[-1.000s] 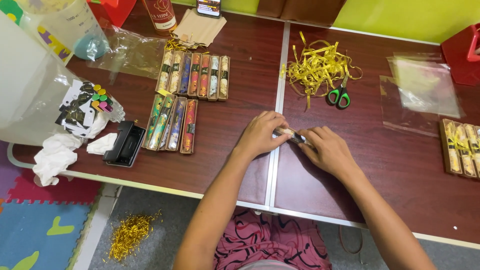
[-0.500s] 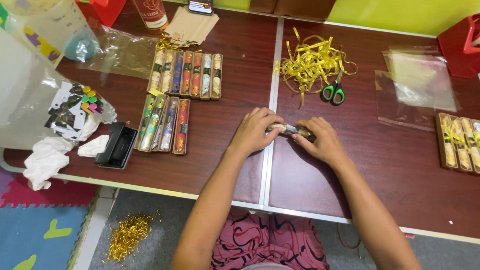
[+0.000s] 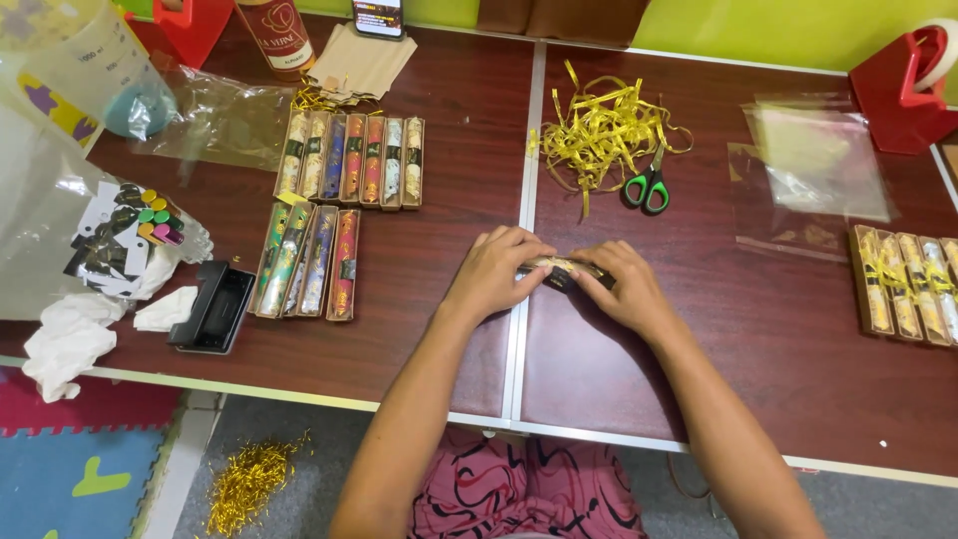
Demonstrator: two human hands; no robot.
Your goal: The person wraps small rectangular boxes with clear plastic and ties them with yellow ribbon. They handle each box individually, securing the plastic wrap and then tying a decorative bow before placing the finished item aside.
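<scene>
Head view, left hand: your left hand (image 3: 496, 271) lies palm down on the tabletop (image 3: 419, 299), forearm running up from the near edge, fingers curled over the left end of a small narrow box (image 3: 565, 269).
Head view, right hand: your right hand (image 3: 627, 291) mirrors it, wrist angled inward, fingertips pinching the box's right end.
Grip: both hands are closed on the box, thumbs tucked under and hidden.
Box position: it lies flat and crosswise between your hands, right over the seam where the two table halves meet, near the middle of the tabletop.
Left of your hands: two rows of patterned narrow boxes (image 3: 349, 160) lie side by side, well apart from your left hand; a black case (image 3: 212, 307) sits beyond them near the edge.
Above your hands: a heap of gold ribbon (image 3: 599, 130) with green-handled scissors (image 3: 647, 188) touching its edge.
Right: clear plastic bags (image 3: 813, 170) and ribbon-tied boxes (image 3: 903, 284).
</scene>
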